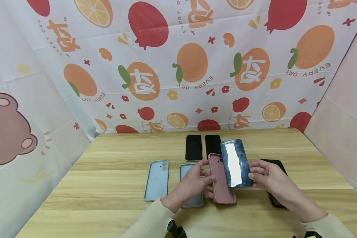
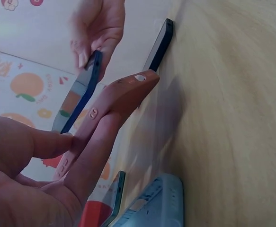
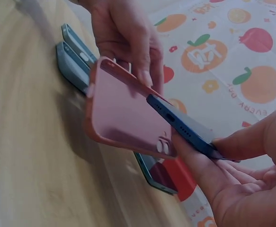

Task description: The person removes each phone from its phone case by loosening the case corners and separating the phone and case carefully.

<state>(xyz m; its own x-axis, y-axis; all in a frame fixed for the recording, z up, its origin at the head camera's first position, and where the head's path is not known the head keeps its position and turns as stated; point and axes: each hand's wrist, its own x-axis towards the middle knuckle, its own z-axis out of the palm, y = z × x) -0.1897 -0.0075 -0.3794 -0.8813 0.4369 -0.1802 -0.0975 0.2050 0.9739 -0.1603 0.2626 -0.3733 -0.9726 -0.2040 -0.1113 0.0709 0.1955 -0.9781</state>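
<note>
My left hand (image 1: 197,178) grips a pink phone case (image 1: 221,185) by its left edge, thumb on the rim and fingers behind. The case is tilted above the table, its hollow inner side showing in the right wrist view. My right hand (image 1: 267,175) pinches a dark blue phone (image 1: 236,163) by its right edge, screen up with a bright reflection. In the head view the phone overlaps the case's upper right part. The right wrist view shows the phone's port end (image 3: 171,117) at an angle over the case's open side, not seated inside it.
A light blue phone case (image 1: 156,181) lies at left, and another blue case (image 1: 191,200) is partly under my left hand. Two black phones (image 1: 194,147) (image 1: 213,144) lie at the back. A black item (image 1: 275,200) sits behind my right hand. A fruit-print cloth (image 1: 193,109) hangs behind the table.
</note>
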